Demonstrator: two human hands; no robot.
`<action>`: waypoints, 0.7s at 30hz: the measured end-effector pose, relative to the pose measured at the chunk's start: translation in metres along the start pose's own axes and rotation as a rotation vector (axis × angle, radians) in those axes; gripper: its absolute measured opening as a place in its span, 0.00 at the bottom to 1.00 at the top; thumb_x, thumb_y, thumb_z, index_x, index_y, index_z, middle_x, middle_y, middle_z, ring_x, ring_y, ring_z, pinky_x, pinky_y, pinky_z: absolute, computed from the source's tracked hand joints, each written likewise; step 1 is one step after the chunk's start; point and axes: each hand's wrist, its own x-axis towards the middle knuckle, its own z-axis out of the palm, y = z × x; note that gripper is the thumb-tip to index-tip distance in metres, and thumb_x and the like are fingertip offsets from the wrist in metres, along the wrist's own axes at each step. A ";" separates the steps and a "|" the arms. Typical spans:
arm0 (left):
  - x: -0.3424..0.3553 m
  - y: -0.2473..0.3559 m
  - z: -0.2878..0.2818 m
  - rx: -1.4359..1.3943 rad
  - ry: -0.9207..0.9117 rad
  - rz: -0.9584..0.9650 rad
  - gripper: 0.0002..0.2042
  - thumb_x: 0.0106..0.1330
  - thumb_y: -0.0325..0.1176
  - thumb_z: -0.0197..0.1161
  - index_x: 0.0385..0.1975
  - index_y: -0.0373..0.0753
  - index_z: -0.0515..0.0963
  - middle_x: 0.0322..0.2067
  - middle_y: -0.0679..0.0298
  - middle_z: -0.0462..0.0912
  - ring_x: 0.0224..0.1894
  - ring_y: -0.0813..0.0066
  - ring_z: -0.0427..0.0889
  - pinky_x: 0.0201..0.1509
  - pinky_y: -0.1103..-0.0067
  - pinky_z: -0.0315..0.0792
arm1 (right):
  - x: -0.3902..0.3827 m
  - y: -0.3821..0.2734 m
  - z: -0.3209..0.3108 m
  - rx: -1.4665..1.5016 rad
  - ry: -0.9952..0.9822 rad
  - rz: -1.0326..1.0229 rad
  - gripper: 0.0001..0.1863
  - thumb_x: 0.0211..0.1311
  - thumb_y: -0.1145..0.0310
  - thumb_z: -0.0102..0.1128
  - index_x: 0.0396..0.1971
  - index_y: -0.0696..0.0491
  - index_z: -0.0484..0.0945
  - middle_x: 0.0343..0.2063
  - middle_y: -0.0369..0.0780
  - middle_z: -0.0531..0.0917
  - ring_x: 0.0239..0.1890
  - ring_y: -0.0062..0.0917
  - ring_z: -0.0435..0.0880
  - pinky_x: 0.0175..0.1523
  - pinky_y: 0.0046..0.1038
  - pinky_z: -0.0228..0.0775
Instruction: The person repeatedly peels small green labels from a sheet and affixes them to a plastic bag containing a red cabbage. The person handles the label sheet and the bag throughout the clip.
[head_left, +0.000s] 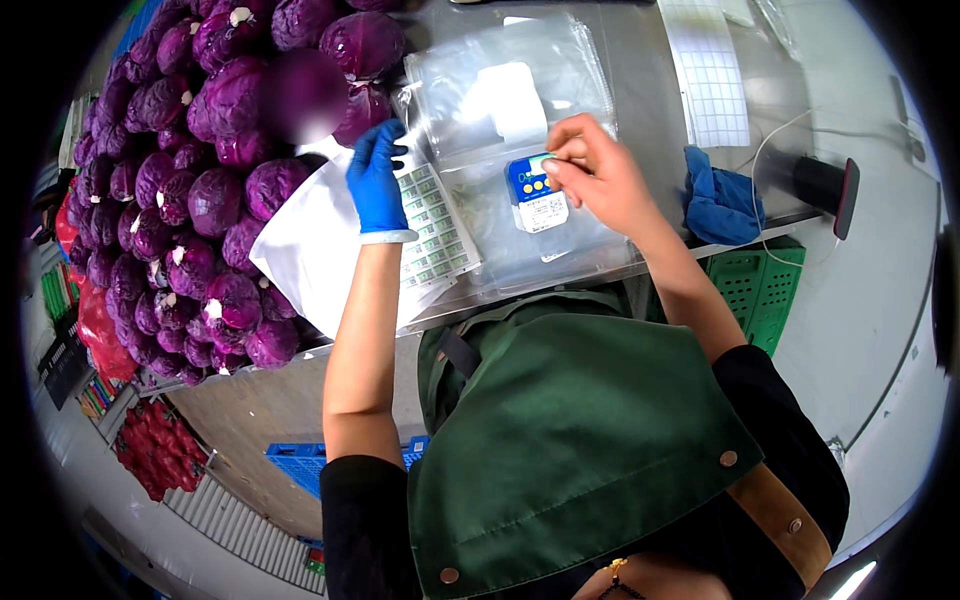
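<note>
My left hand point(378, 185), in a blue glove, hovers at the left edge of a sheet of green-and-white stickers point(440, 225). Its fingers are bent and apart, with nothing visible between them. My bare right hand point(600, 175) pinches a small green sticker point(541, 163) between thumb and fingertips. The sticker is over the top of a blue-and-white label point(540, 205) on a clear plastic bag point(592, 228); whether it touches the label I cannot tell. White backing paper point(310, 240) lies under and beside my left wrist.
Purple cabbages point(215, 200) are heaped along the left of the metal table point(640, 60). More clear bags point(440, 80) lie stacked ahead. At right are a label sheet point(708, 80), a crumpled blue cloth point(722, 200), a cable and a dark device point(828, 188). A green crate point(755, 290) stands below.
</note>
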 end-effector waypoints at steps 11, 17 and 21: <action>-0.071 -0.035 0.017 1.024 -1.015 0.675 0.18 0.46 0.38 0.74 0.36 0.42 0.79 0.37 0.60 0.77 0.37 0.58 0.76 0.43 0.67 0.71 | 0.027 0.082 0.029 -0.903 -0.049 0.118 0.12 0.63 0.65 0.56 0.42 0.52 0.67 0.25 0.45 0.83 0.31 0.44 0.82 0.35 0.45 0.70; -0.062 -0.057 0.015 0.781 -0.909 0.456 0.06 0.52 0.33 0.70 0.30 0.44 0.83 0.36 0.63 0.82 0.37 0.56 0.79 0.43 0.69 0.74 | 0.029 0.065 0.009 -0.875 0.079 0.174 0.15 0.60 0.63 0.63 0.40 0.53 0.68 0.20 0.42 0.80 0.25 0.39 0.82 0.30 0.39 0.69; -0.046 -0.038 0.010 0.547 -0.835 0.090 0.07 0.62 0.30 0.62 0.38 0.39 0.83 0.37 0.57 0.84 0.36 0.58 0.83 0.44 0.71 0.76 | 0.016 0.020 0.004 -0.569 0.300 -0.126 0.11 0.59 0.68 0.65 0.36 0.53 0.71 0.19 0.39 0.80 0.19 0.29 0.79 0.25 0.29 0.68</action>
